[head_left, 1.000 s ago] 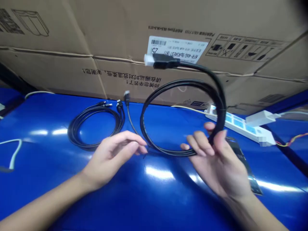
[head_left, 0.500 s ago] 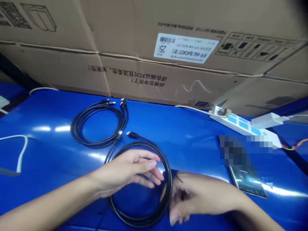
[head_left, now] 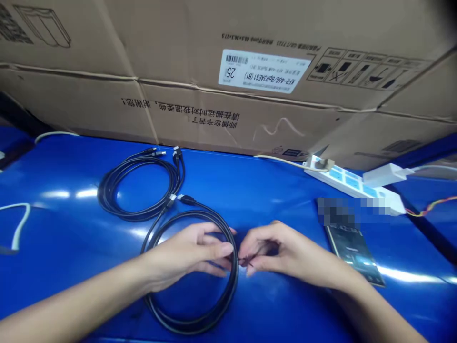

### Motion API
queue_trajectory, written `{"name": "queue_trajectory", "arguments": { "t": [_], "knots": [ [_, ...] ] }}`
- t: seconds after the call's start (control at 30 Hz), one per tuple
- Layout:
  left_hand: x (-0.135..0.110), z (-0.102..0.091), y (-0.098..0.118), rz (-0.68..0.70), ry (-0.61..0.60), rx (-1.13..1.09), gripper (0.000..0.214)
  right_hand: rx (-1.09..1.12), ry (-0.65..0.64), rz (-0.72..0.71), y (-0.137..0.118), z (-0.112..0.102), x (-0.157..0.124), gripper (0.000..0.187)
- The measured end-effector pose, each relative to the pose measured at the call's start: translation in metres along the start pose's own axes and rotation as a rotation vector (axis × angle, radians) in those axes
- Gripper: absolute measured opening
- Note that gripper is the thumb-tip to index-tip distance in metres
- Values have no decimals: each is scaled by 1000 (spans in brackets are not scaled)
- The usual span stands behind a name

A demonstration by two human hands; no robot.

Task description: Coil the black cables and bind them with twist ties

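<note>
- Left hand [head_left: 185,252]: curled around the right side of a coiled black cable [head_left: 185,328], gripping it.
- Right hand [head_left: 282,252]: fingers pinched together on a thin dark tie [head_left: 246,260] at the coil.
- Coil: flat on the blue counter [head_left: 271,200], toward the front edge.
- Second black cable coil [head_left: 107,200]: just beside it, toward the back edge.

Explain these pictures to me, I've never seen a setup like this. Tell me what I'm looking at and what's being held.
There is no machine here. These are a person's two bare hands, filmed by a camera worn on the head that looks forward and down. The left hand holds a coiled black cable, and the right hand pinches a thin dark tie at the coil's edge. All this is on a blue table. A second coiled black cable lies beside them, a white power strip lies to the right, and a large cardboard box stands behind.
</note>
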State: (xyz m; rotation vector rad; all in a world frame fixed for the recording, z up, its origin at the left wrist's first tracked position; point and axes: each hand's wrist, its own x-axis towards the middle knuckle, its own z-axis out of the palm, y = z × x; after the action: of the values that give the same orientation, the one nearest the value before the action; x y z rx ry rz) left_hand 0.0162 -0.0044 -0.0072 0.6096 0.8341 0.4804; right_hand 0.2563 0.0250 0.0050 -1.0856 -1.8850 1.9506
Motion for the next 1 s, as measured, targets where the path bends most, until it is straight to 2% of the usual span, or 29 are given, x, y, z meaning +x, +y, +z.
{"name": "queue_trajectory", "arguments": {
  "t": [0.07,0.17,0.3,0.43,0.5,0.57,0.67,0.8,0.9,1.0],
  "knots": [
    [2,3,1,-13,-11,37,48,-21,-8,-35,1,2,2,18],
    [4,9,4,-8,49,81,45,-96,34,-76,5,3,4,25],
    [9,16,8,49,120,113,41,-176,163,-138,11,4,3,33],
    [19,15,3,87,176,141,40,-254,335,-287,18,6,2,25],
    [23,12,-3,108,188,158,43,-273,366,-340,22,7,2,24],
    [27,9,-9,144,173,168,47,-282,373,-342,22,9,2,30],
    [28,5,-16,206,144,161,50,-290,369,-253,17,9,1,41],
    [26,1,-18,200,113,174,40,-430,220,-230,7,2,-3,35],
    [26,-2,-20,195,114,207,38,-606,241,-239,4,-2,-5,29],
    [26,-5,-21,198,108,229,39,-773,222,-202,3,0,-7,31]
  ]
}}
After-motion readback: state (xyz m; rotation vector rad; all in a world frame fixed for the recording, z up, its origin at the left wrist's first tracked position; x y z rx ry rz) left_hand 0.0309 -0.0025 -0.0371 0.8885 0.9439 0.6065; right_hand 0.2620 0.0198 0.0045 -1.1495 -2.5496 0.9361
